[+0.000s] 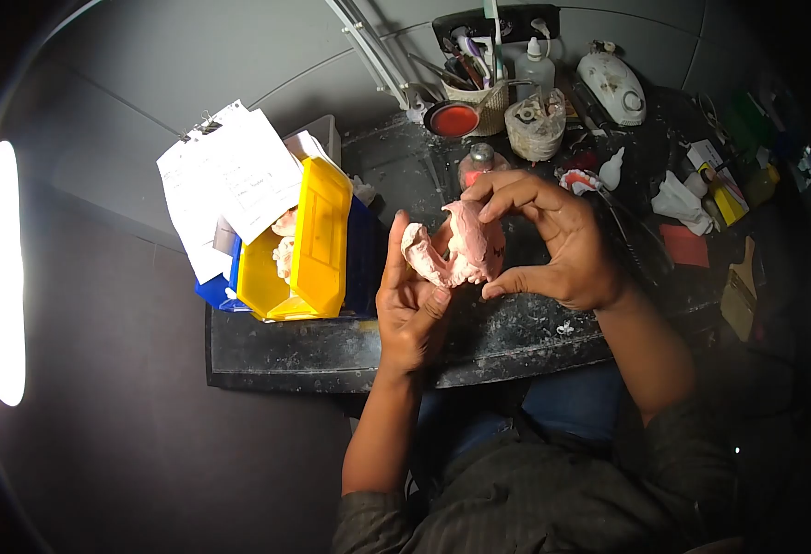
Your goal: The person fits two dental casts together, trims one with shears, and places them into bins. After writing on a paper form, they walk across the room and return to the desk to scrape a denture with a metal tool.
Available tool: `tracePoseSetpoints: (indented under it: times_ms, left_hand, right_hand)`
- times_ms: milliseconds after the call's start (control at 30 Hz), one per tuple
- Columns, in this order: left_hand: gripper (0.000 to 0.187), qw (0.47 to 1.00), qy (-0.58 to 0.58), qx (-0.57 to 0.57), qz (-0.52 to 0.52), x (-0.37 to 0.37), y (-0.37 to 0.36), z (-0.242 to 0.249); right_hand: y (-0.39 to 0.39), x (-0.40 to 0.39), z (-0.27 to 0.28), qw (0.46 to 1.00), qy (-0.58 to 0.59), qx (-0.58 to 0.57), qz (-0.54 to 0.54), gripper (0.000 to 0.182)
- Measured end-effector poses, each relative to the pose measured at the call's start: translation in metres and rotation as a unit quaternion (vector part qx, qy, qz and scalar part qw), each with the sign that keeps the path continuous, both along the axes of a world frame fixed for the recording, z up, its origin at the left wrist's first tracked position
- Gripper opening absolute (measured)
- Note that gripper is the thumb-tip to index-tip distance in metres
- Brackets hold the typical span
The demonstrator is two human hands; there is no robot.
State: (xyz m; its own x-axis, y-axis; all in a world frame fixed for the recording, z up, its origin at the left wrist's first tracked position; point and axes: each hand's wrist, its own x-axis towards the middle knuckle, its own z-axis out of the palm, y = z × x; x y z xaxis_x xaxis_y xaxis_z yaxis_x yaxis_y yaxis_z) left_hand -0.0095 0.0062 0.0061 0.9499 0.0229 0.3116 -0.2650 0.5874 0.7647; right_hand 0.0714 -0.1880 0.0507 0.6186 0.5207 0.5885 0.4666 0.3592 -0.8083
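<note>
Two pink dental casts are up in front of me over the front of the bench, close together and touching or nearly so. My left hand [411,309] is closed on the smaller, curved dental cast [424,256], with the thumb low on its edge. My right hand [553,242] grips the larger dental cast [476,242] between thumb and fingers. Dark marks show on the right side of that cast, and a row of teeth lies along its lower edge. Behind the right fingers stands a small glass jar [479,164] with a metal cap, partly hidden.
At the left, a yellow bin [322,245] holds more casts, with written papers [230,171] beside it. Along the back are a tool basket [491,113], a clear bottle [535,69], a red-filled dish [452,118] and a white device [611,86]. Red-pink dentures [579,181] lie beyond my right hand.
</note>
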Motion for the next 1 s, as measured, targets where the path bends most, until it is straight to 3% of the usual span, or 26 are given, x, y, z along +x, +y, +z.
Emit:
tracePoseSetpoints:
  times_ms: [200,433,867,1000]
  left_hand:
    - [0.087,1.0,0.002,0.026,0.014,0.0,0.002,-0.003]
    - [0.084,0.999,-0.015,0.028,0.017,0.0,0.002,-0.006]
    - [0.086,0.996,0.012,-0.034,-0.084,0.006,0.008,0.001]
    - [0.081,0.996,-0.024,0.075,0.038,0.005,-0.003,0.0]
  right_hand:
    - [-0.001,0.002,-0.001,0.998,-0.039,-0.04,-0.029,0.061]
    - [-0.002,0.003,0.001,0.999,-0.026,-0.007,-0.03,0.061]
    - [-0.008,0.009,-0.001,0.998,0.014,0.018,-0.051,0.063]
    - [-0.005,0.009,-0.003,0.999,0.033,0.007,-0.03,0.064]
